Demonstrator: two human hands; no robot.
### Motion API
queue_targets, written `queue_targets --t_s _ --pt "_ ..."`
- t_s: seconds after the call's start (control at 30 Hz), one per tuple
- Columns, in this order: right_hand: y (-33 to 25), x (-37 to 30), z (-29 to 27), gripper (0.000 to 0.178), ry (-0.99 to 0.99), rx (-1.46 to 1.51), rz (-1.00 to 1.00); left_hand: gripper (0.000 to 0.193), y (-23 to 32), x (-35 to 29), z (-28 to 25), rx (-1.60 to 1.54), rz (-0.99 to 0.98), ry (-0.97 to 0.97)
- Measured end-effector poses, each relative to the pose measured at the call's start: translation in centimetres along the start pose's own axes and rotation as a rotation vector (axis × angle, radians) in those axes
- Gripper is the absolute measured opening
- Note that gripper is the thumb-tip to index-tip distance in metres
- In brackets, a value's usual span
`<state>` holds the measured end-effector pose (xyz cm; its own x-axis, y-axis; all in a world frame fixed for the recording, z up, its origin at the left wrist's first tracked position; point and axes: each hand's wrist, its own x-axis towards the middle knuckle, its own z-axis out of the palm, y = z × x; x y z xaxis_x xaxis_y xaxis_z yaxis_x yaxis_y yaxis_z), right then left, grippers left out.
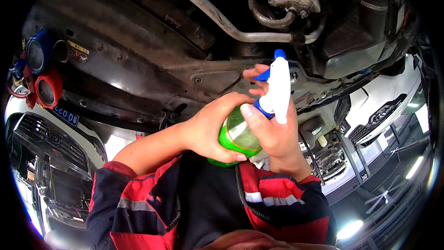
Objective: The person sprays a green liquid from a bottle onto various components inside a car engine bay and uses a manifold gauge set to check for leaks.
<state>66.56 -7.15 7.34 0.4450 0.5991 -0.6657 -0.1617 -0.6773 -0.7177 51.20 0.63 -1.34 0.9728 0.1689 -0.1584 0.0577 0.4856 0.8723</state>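
A green see-through spray bottle (240, 135) with a white and blue trigger head (279, 81) is in both my hands, tilted, with its nozzle pointing up the picture. My left hand (203, 122) wraps round the bottle's body, thumb along its lower side. My right hand (280, 141) closes round the neck and upper body, its thumb across the front. The right fingers lie behind the head and beside the blue trigger; I cannot tell whether they press it. Clear liquid seems to be inside, though the level is unclear.
Dark car body panels (138, 51) and a bent metal pipe (217, 16) spread beyond my hands. A blue gauge (38, 54) and a red gauge (48, 89) hang at the left. A black housing (356, 41) is at the right. Other cars stand left and right.
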Motion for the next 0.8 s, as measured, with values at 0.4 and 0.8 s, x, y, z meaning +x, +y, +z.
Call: queue_targets --t_s 0.4,0.8 --pt "-0.6 1.9 2.0 0.046 0.033 -0.298 -0.195 0.104 -0.6 -0.6 -2.9 -0.052 -0.04 -0.055" --pt "-2.6 2.7 2.4 0.045 0.054 -0.234 -0.044 0.107 -1.7 -0.8 -3.8 -0.311 -0.013 -0.076"
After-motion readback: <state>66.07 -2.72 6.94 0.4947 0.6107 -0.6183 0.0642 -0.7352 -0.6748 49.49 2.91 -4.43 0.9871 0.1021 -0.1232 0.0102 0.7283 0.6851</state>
